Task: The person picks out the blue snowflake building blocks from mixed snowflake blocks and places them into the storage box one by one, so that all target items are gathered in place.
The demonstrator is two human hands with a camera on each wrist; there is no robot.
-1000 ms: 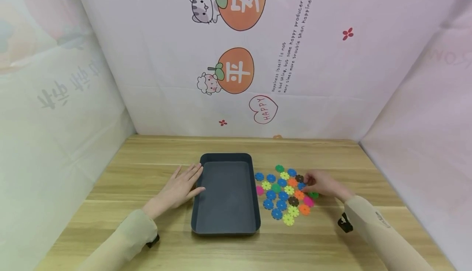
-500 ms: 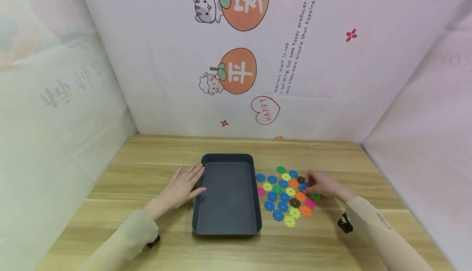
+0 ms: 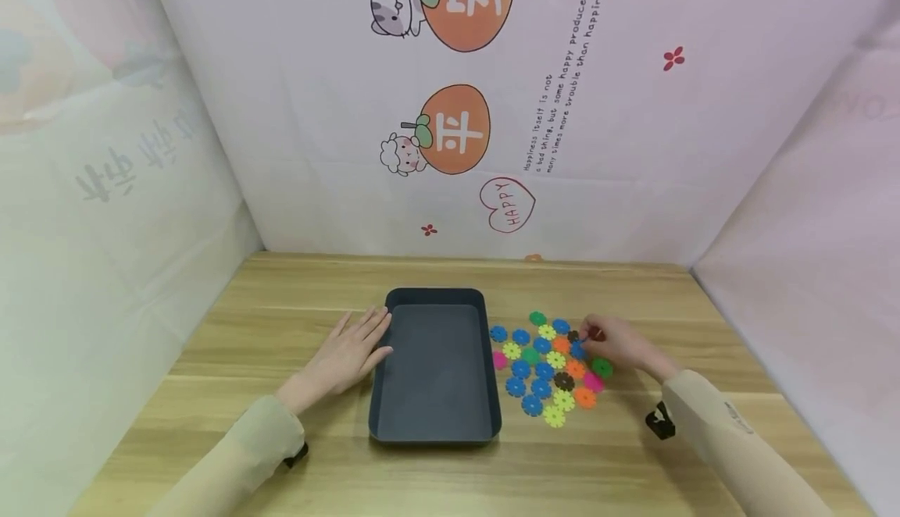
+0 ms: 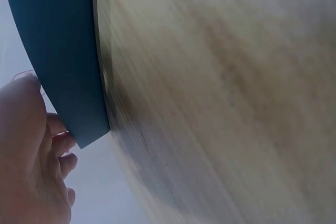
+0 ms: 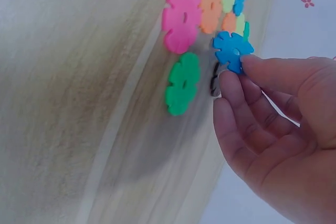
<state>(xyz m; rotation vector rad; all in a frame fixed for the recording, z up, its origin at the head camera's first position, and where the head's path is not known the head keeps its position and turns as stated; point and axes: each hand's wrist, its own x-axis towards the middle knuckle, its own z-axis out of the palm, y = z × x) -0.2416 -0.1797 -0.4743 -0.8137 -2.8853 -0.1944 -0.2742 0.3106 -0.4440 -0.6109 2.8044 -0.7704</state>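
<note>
The right hand is pinching a blue, flower-shaped plastic disc between thumb and fingers in a narrow grip, at the right side of the spread; whether that disc is fully clearing the pale wooden bench is hard to tell. The other multicoloured, notched plastic discs are lying beside the dark grey rectangular tray, none showing inside it, so the work is probably just beginning. The left hand is resting, fingers extended, against the tray's left rim.
</note>
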